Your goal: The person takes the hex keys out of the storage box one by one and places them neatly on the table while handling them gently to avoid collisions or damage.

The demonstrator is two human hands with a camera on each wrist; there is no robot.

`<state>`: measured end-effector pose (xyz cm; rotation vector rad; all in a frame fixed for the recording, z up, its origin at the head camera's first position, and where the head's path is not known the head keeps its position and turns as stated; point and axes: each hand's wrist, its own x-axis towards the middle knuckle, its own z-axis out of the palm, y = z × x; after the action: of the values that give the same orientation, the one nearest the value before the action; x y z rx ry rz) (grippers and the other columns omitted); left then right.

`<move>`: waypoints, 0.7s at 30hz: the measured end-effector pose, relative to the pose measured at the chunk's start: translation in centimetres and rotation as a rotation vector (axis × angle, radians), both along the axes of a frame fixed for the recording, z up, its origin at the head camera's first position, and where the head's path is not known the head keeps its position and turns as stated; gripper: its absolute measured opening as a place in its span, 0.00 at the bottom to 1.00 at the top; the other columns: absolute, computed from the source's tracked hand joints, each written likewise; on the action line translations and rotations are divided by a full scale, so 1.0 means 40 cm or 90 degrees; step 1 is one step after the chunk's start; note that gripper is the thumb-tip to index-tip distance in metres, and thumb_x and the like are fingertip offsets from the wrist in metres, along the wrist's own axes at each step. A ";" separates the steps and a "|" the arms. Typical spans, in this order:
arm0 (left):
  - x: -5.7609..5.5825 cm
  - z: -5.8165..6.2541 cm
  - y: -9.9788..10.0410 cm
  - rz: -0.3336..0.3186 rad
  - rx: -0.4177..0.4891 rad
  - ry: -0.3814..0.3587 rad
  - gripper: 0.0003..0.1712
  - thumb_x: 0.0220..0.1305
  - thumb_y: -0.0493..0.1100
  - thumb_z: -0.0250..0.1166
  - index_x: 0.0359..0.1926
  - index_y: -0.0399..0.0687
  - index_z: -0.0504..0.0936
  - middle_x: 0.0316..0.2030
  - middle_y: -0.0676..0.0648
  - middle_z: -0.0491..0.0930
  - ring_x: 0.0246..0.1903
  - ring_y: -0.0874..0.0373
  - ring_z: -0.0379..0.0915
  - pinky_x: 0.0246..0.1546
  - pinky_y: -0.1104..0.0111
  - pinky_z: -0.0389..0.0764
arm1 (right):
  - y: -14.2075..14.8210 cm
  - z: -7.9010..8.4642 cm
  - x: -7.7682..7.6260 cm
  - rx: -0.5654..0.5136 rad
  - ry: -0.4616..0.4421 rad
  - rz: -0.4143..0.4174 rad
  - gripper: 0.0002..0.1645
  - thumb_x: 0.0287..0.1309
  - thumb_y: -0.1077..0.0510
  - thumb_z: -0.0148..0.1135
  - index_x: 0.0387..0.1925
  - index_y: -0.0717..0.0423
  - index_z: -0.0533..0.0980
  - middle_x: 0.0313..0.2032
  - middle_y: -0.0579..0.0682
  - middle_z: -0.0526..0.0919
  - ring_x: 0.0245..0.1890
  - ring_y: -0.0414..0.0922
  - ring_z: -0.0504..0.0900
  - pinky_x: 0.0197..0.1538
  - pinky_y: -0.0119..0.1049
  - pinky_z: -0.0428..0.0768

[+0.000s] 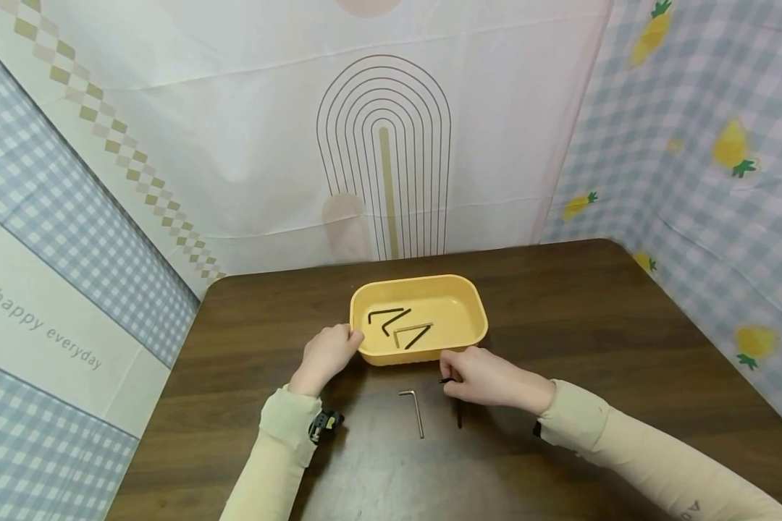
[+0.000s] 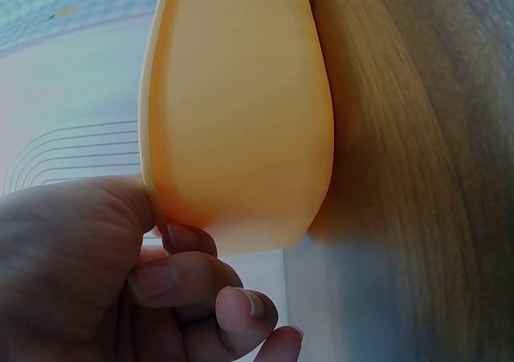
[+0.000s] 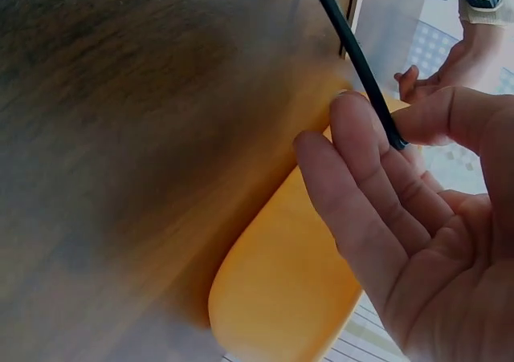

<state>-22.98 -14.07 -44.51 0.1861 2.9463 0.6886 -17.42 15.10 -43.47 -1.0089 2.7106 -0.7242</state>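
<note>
A yellow tray (image 1: pixel 391 359) is set on a brown table (image 1: pixel 247 405). Its near left corner is gripped by the left hand (image 1: pixel 329 354), the rim being pinched between thumb and fingers. Just in front of the tray, toward its right end, a black hex key (image 1: pixel 459 417) is pinched between the thumb and fingers of the right hand (image 1: pixel 485 376) (whether the table is touched by its tip cannot be told). A silver hex key (image 1: pixel 418 416) is laid in front of the tray's middle. Inside the tray, mostly in its left half, four more hex keys (image 1: pixel 386 312) are scattered. Behind the tray, a pale cloth (image 1: pixel 254 145) is hung.
</note>
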 end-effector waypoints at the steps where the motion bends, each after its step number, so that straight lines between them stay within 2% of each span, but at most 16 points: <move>1: 0.000 0.000 0.000 0.000 -0.001 0.000 0.18 0.66 0.49 0.48 0.20 0.49 0.68 0.18 0.49 0.65 0.19 0.54 0.63 0.21 0.63 0.64 | -0.001 0.000 0.000 0.003 -0.002 -0.001 0.09 0.55 0.62 0.64 0.30 0.50 0.71 0.19 0.38 0.66 0.18 0.32 0.64 0.26 0.29 0.68; 15: 0.001 -0.006 0.000 -0.002 0.004 0.003 0.19 0.68 0.50 0.48 0.20 0.50 0.68 0.17 0.49 0.65 0.18 0.54 0.62 0.20 0.63 0.63 | -0.013 -0.032 -0.023 0.045 -0.013 -0.015 0.09 0.55 0.62 0.66 0.28 0.50 0.72 0.19 0.40 0.69 0.19 0.35 0.65 0.27 0.32 0.69; 21: 0.004 -0.003 -0.003 -0.001 0.010 0.000 0.19 0.68 0.50 0.49 0.20 0.50 0.69 0.17 0.49 0.66 0.17 0.54 0.62 0.20 0.64 0.62 | -0.025 -0.030 -0.027 0.066 -0.023 -0.024 0.11 0.55 0.62 0.66 0.26 0.50 0.71 0.19 0.41 0.68 0.19 0.36 0.65 0.27 0.32 0.68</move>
<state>-22.82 -14.20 -44.64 0.1910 2.9415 0.7113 -18.49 14.09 -44.66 -0.9146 2.7120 -0.5941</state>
